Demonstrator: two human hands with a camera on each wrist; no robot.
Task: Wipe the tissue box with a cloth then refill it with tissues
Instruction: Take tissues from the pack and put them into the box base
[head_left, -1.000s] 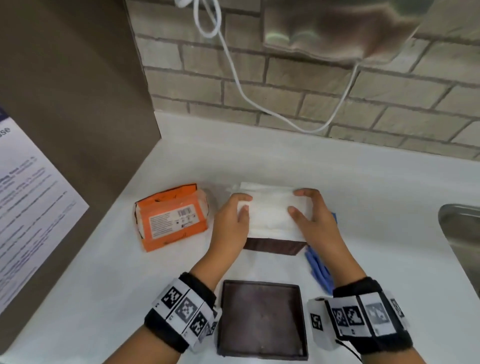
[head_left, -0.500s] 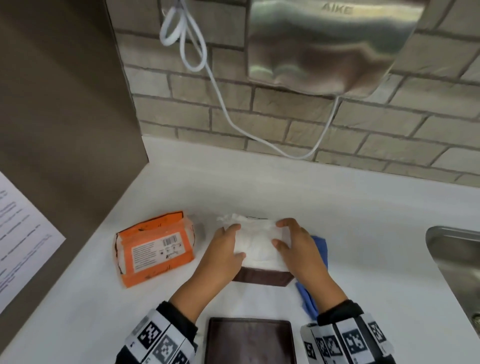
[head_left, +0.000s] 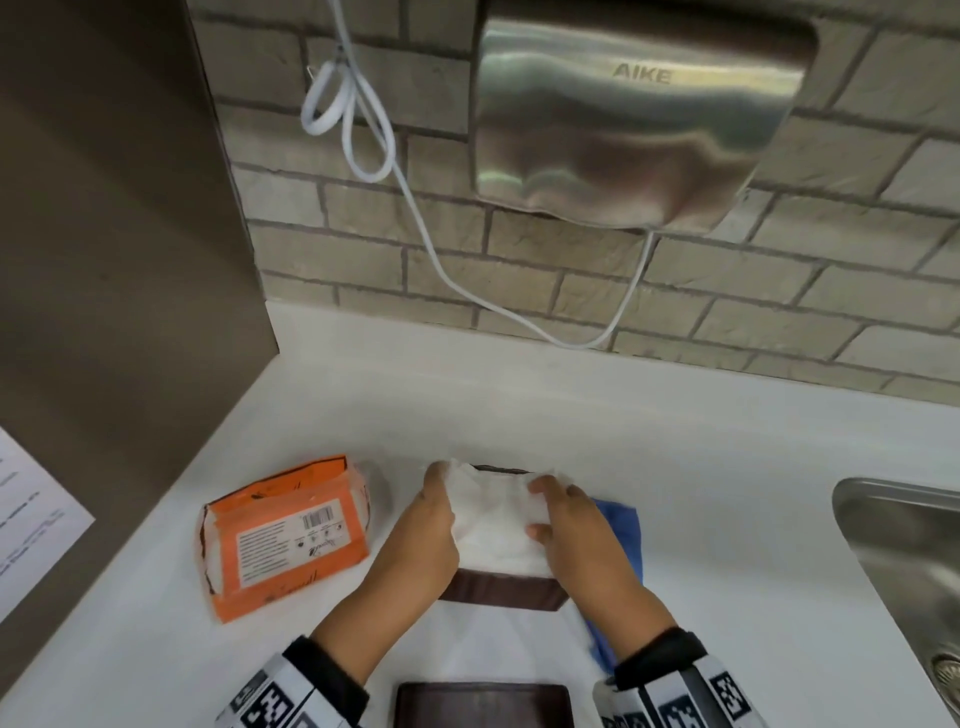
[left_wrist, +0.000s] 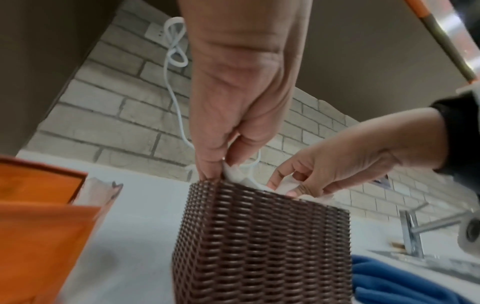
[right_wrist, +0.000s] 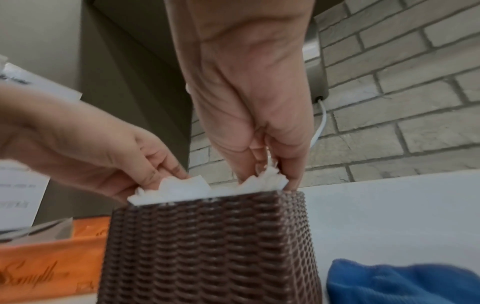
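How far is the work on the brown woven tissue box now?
Wiping looks finished: the blue cloth lies put aside on the white counter. In hand: the left hand and right hand push the white tissue stack into the open brown woven tissue box; tissue edges stick above its rim. Left: seat the tissues fully, then fit the flat brown lid, which lies nearer the person.
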